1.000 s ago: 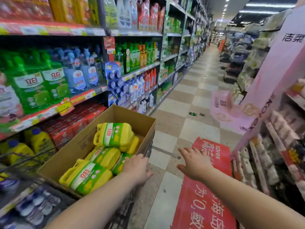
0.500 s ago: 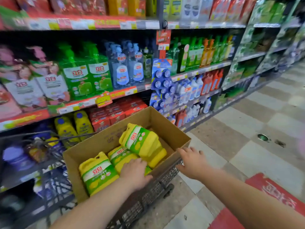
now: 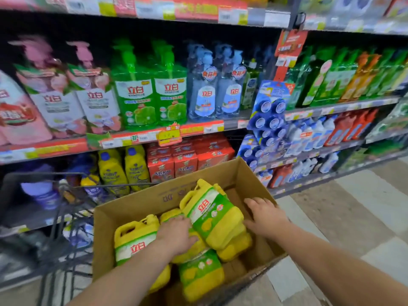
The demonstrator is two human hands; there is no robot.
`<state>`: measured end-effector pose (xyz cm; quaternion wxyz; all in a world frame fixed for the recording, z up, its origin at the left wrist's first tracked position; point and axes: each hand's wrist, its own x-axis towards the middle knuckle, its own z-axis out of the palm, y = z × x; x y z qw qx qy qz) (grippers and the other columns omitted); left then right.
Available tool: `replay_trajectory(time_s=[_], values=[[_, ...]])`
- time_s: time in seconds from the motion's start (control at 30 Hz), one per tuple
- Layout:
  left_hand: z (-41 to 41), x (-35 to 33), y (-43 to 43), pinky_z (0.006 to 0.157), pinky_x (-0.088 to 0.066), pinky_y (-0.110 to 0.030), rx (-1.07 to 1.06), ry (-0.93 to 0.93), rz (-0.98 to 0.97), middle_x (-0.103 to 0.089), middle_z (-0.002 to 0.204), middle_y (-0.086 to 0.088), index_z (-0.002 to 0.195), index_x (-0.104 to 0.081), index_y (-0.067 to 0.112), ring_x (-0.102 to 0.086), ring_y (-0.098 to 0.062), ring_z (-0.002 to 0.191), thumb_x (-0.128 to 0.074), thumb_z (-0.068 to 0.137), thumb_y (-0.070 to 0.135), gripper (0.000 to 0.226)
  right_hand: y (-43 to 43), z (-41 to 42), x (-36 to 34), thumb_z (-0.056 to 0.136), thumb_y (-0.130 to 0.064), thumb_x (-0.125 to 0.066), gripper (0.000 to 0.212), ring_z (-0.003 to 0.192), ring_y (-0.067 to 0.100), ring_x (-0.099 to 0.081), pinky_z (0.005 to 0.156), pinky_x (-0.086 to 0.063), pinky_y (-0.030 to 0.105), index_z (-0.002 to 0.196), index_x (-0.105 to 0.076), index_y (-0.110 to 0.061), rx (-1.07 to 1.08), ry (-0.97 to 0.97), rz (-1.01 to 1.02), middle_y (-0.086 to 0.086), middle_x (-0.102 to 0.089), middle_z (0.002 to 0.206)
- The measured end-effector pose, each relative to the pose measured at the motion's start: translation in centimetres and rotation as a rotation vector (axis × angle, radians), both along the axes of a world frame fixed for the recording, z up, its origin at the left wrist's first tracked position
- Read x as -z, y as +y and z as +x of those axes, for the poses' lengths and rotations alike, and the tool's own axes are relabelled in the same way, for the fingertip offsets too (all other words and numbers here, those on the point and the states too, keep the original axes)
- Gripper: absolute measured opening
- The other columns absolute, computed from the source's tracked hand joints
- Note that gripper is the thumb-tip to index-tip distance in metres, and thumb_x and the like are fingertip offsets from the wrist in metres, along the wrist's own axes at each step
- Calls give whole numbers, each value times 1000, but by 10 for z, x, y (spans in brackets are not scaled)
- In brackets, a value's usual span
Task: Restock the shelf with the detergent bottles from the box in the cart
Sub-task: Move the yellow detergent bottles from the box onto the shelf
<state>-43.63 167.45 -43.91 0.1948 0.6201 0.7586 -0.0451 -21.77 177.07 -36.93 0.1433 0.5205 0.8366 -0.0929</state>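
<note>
Head view: your right hand (image 3: 263, 217) has moved from box rim into box (image 3: 132, 206), fingers spread beside top detergent bottle (image 3: 215, 214). Left hand (image 3: 176, 236) still spread flat on bottles near box centre. Nothing lifted; shelf (image 3: 154, 135) now faces you, so pick can start.

Both hands (image 3: 176, 236) (image 3: 266, 217) outstretched — fingers spread

Yellow jugs (image 3: 212, 214): red "立白" on the label
Green pump bottles (image 3: 152, 93): "立白"
Blue bottles (image 3: 217, 89): "食品用", "立白"
</note>
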Motion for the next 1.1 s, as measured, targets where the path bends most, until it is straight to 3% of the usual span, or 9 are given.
replay_trajectory(time_s=[0.17,0.33,0.5,0.6,0.73,0.9,1.0,1.1], values=[[-6,22,20,106,-37,-41,-83,-38,-96,-37,147,-7,142,-34,20,-39,-29,132,-49,84,59,71,37,-23,26,88,-51,-50,69,139,25,-27,109,-30,45,146,-24,-25,-75,-27,-68,1,-32,151],[1,44,39,103,-38,-38,-248,-200,-162,-35,147,-8,143,-28,17,-38,-28,132,-52,84,58,76,79,-50,51,88,-52,-50,67,135,26,-33,106,-34,46,145,-25,-24,-139,2,-169,2,-36,147],[16,64,54,108,-33,-36,-493,-414,-236,-30,151,-11,149,-15,15,-34,-28,136,-57,86,53,85,108,-64,83,85,-57,-55,84,130,31,-41,101,-41,44,148,-14,-21,-139,73,-346,10,-35,146],[25,76,64,101,-39,-31,-849,-736,-141,-39,146,-8,146,-26,16,-42,-25,130,-63,84,46,78,120,-69,100,82,-57,-58,88,130,30,-43,102,-41,41,149,-12,-22,-103,112,-466,12,-34,147],[31,88,75,78,-48,-37,-1341,-1117,-9,-51,135,-8,138,-37,14,-52,-27,116,-71,81,36,70,134,-70,119,76,-56,-67,95,130,28,-44,105,-39,37,149,-15,-23,-32,205,-609,10,-39,146],[35,101,76,70,-56,-38,-1471,-1388,-4,-67,104,-5,126,-51,10,-66,-21,87,-73,80,30,54,141,-67,135,72,-50,-74,100,129,23,-44,100,-38,29,149,-15,-23,71,352,-763,4,-40,145],[41,96,77,64,-56,-34,-1494,-1451,34,-69,96,-3,115,-55,13,-65,-20,85,-70,82,28,39,140,-67,139,72,-53,-73,94,126,22,-47,99,-41,30,145,-22,-24,54,395,-761,2,-46,141],[52,91,74,77,-55,-40,-1492,-1389,97,-69,104,-6,114,-59,16,-63,-25,96,-67,84,33,35,141,-65,134,73,-52,-72,93,128,23,-46,102,-40,32,146,-21,-24,-5,379,-763,3,-44,143]])
